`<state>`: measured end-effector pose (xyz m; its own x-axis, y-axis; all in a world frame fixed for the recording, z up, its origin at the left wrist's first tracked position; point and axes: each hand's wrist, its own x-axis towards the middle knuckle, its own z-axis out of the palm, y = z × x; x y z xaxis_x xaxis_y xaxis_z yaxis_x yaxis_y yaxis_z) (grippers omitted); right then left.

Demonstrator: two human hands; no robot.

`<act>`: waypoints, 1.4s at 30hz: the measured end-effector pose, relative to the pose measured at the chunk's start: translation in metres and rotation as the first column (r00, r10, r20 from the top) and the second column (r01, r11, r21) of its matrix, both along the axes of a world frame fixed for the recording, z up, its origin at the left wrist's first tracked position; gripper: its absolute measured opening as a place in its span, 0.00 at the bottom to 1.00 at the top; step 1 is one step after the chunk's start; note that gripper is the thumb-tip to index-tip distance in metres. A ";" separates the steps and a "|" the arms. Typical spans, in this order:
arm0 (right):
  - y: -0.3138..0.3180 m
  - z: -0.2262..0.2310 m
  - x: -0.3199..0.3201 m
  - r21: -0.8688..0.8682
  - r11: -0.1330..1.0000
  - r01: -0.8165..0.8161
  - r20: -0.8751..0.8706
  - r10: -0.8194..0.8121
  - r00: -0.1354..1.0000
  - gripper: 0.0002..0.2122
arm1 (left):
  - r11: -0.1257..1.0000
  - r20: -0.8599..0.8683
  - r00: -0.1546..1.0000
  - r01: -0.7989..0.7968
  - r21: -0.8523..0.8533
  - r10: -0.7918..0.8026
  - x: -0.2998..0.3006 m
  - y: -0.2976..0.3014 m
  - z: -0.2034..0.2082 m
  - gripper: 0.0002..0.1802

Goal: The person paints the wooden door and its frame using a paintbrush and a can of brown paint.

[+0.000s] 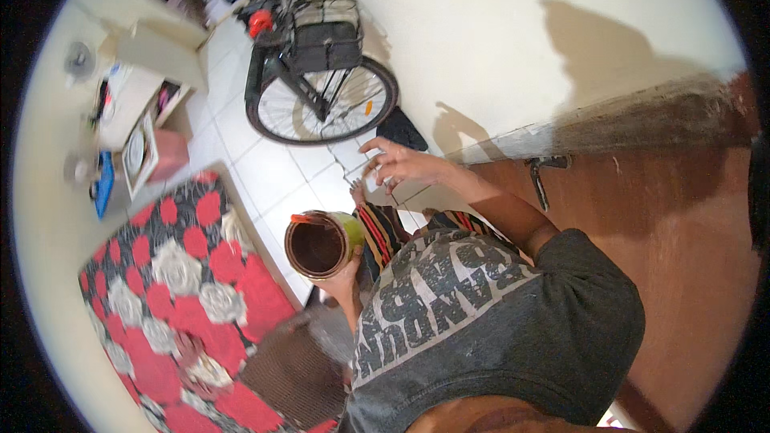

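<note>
My left hand (342, 279) grips the side of a round open container (350, 234), green on the outside with a brown rim and a dark brown inside. An orange piece (305, 219) lies across its rim; I cannot make out its kind. The container's mouth is tipped toward the camera, and part of my left hand is hidden behind it. Held up to the right of it, apart from it, is my right hand (399, 167), with loosely bent, spread fingers and nothing in them.
A bicycle (321, 96) with a rear basket stands on the white tiled floor (277, 164) ahead. To the left lies a bed with a red floral cover (172, 289), a brown woven piece (293, 369) beside it. A brown door (642, 192) with a handle is at the right.
</note>
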<state>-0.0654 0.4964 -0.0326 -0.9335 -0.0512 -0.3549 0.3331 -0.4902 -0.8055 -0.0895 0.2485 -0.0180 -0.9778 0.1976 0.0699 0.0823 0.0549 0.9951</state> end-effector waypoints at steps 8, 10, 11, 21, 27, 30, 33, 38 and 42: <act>0.009 0.051 -0.025 0.464 0.788 0.405 -0.376 -0.238 0.895 0.35 | 0.775 -0.104 0.768 0.631 -0.043 -0.632 -0.149 0.058 -0.017 0.59; 0.002 0.059 -0.007 0.657 0.575 0.488 -0.406 -0.276 0.871 0.39 | 0.626 -0.045 0.626 0.770 -0.124 -0.779 -0.156 0.085 -0.027 0.59; -0.004 0.076 -0.013 0.731 0.456 0.507 -0.402 -0.312 0.861 0.40 | 0.612 -0.059 0.610 0.788 -0.065 -0.791 -0.166 0.099 -0.022 0.59; -0.037 0.097 -0.006 0.907 -0.162 0.390 -0.409 -0.569 0.714 0.11 | 0.088 -0.243 0.040 0.978 -0.190 -0.969 -0.170 0.177 -0.016 0.61; -0.057 0.093 0.009 0.969 -0.247 0.029 -0.164 -0.547 0.821 0.10 | -0.052 -0.137 -0.050 0.999 0.010 -0.989 -0.132 0.185 -0.021 0.57; -0.056 0.090 0.020 0.966 -0.258 -0.003 -0.147 -0.557 0.817 0.10 | -0.075 -0.199 -0.087 0.995 -0.067 -0.976 -0.121 0.191 -0.025 0.57; -0.059 0.086 0.030 0.981 -0.196 0.003 -0.119 -0.583 0.804 0.10 | -0.126 -0.167 -0.113 0.989 0.072 -0.979 -0.111 0.192 -0.039 0.56; -0.072 0.088 0.057 0.965 -0.226 0.130 -0.255 -0.711 0.655 0.10 | -0.110 -0.304 -0.128 0.991 -0.075 -0.944 -0.092 0.202 -0.038 0.58; -0.092 0.116 0.072 0.928 -0.059 0.368 -0.189 -0.926 0.327 0.07 | -0.222 -0.270 -0.198 0.973 0.061 -0.942 -0.090 0.212 -0.045 0.60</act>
